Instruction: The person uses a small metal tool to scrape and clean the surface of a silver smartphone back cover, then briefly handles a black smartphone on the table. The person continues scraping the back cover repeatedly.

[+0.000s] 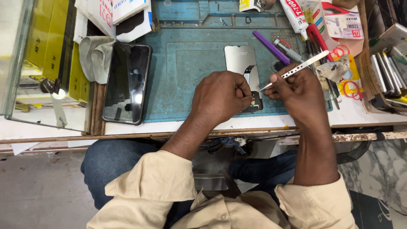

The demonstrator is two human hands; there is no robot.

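On a worn teal rubber work mat (186,63), a black glossy smartphone (127,82) lies at the left edge. At centre, the left hand (220,95) pinches a thin silver phone panel (241,59), likely light and fragile, best held by its edges. Right hand (296,91) grips steel tweezers (296,68).
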